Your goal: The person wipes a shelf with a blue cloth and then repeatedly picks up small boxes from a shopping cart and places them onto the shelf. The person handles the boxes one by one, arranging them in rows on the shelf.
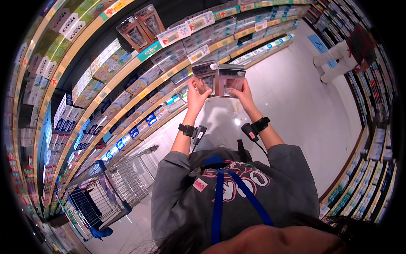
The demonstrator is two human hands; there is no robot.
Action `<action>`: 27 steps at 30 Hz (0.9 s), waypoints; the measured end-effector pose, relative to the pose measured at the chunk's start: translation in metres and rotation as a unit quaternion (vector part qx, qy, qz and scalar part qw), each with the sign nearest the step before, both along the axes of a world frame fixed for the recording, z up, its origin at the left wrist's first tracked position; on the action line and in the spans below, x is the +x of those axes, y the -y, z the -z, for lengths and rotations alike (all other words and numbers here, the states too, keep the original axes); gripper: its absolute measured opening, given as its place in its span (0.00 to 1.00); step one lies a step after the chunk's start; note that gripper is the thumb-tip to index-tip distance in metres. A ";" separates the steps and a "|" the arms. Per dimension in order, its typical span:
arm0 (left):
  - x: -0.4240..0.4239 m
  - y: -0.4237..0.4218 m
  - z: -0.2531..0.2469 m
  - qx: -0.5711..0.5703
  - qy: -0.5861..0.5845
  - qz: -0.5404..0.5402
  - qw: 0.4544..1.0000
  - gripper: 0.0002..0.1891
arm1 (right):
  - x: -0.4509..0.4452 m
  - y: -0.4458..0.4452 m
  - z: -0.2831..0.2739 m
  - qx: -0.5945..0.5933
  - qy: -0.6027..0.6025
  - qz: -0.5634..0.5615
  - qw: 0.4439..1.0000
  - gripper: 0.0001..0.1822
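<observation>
Two boxed packages with clear windows are held up side by side in front of the shelving. My left hand (199, 95) grips the left package (207, 74), its thumb across the lower front. Around the lower right edge of the right package (231, 77) my right hand (243, 92) is closed, thumb on the front. The inner edges of the two packages lie close together. Similar brown packages (141, 28) stand upright on a shelf beyond, to the left. What is inside the packages is too small to tell.
Long store shelves (152, 76) with toothpaste boxes (68, 25) and price tags curve along the left. A metal shopping cart (123, 184) stands at the lower left. Another person (352, 54) is at the upper right, beside more stocked shelves (364, 187). Pale tiled floor (285, 92) lies between.
</observation>
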State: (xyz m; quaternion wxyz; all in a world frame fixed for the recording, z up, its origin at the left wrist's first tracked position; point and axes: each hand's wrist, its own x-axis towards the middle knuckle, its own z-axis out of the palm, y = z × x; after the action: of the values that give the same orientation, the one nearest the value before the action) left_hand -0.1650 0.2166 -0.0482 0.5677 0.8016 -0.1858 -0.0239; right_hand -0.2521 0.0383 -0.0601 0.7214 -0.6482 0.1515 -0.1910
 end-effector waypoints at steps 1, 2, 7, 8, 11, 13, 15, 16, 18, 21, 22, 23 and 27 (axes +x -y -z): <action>0.010 0.004 -0.004 -0.016 0.014 0.008 1.000 0.37 | 0.009 0.005 -0.008 0.001 0.007 -0.010 1.000 0.27; 0.019 0.006 -0.008 -0.014 0.009 0.000 1.000 0.37 | 0.020 0.009 -0.016 0.001 0.015 -0.021 1.000 0.27; 0.076 0.040 -0.047 -0.020 0.132 -0.057 0.989 0.36 | 0.091 0.042 -0.052 -0.019 0.070 -0.034 0.997 0.25; 0.090 0.044 -0.057 -0.029 0.140 -0.063 0.988 0.36 | 0.107 0.047 -0.060 -0.003 0.085 -0.033 0.996 0.24; 0.140 0.057 -0.067 -0.062 0.180 -0.095 0.977 0.35 | 0.163 0.061 -0.086 -0.024 0.119 -0.063 0.991 0.24; 0.166 0.070 -0.085 -0.082 0.169 -0.102 0.977 0.35 | 0.194 0.072 -0.098 -0.047 0.139 -0.047 0.988 0.27; 0.194 0.080 -0.100 -0.093 0.189 -0.096 0.973 0.36 | 0.228 0.085 -0.111 -0.105 0.170 -0.051 0.978 0.28; 0.207 0.082 -0.106 -0.084 0.211 -0.113 0.967 0.36 | 0.238 0.086 -0.125 -0.102 0.176 -0.072 0.976 0.27; 0.229 0.089 -0.115 -0.074 0.231 -0.129 0.962 0.37 | 0.268 0.094 -0.128 -0.120 0.189 -0.068 0.972 0.27; 0.253 0.098 -0.119 -0.067 0.242 -0.136 0.958 0.37 | 0.298 0.106 -0.130 -0.165 0.196 -0.057 0.965 0.26; 0.259 0.100 -0.118 -0.060 0.255 -0.146 0.954 0.37 | 0.307 0.108 -0.130 -0.176 0.186 -0.061 0.965 0.26; 0.265 0.101 -0.116 -0.053 0.268 -0.156 0.949 0.37 | 0.317 0.110 -0.130 -0.187 0.177 -0.064 0.964 0.26; 0.292 0.106 -0.099 -0.004 0.256 -0.209 0.944 0.37 | 0.360 0.121 -0.120 -0.145 0.183 -0.132 0.963 0.25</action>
State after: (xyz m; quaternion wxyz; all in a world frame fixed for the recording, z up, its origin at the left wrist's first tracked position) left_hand 0.1267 0.1106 0.0507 0.4968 0.7991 -0.1534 0.3018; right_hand 0.1077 -0.0825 0.0596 0.6539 -0.7141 -0.0991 -0.2294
